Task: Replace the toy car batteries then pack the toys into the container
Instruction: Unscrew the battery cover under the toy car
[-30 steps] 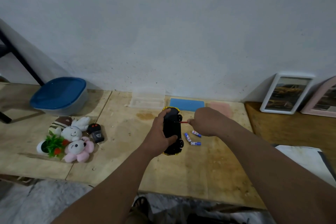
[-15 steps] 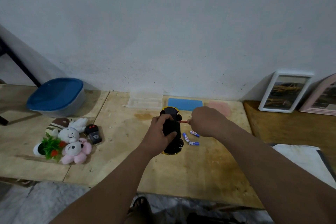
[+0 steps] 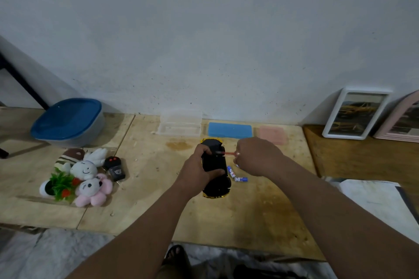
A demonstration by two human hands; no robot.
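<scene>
A yellow toy car (image 3: 215, 161) lies upside down on the wooden table (image 3: 249, 210), black underside up. My left hand (image 3: 199, 170) grips it round the middle. My right hand (image 3: 256, 156) holds a red-handled screwdriver (image 3: 229, 153) whose tip meets the car's underside. Blue and white batteries (image 3: 237, 175) lie on the table just right of the car. A container with a blue lid (image 3: 68, 120) stands at the back left. Plush toys (image 3: 86, 172), a small potted plant (image 3: 60, 187) and a black remote (image 3: 114, 167) sit in a group at the left.
A clear plastic box (image 3: 180, 125), a blue pad (image 3: 230, 130) and a pink pad (image 3: 272, 135) lie along the wall. Two picture frames (image 3: 356, 115) lean at the right. Paper (image 3: 376, 197) lies near the right edge. The table's front edge runs below my arms.
My hands, the car and the screwdriver keep the same place relative to each other; only the camera view has shifted slightly.
</scene>
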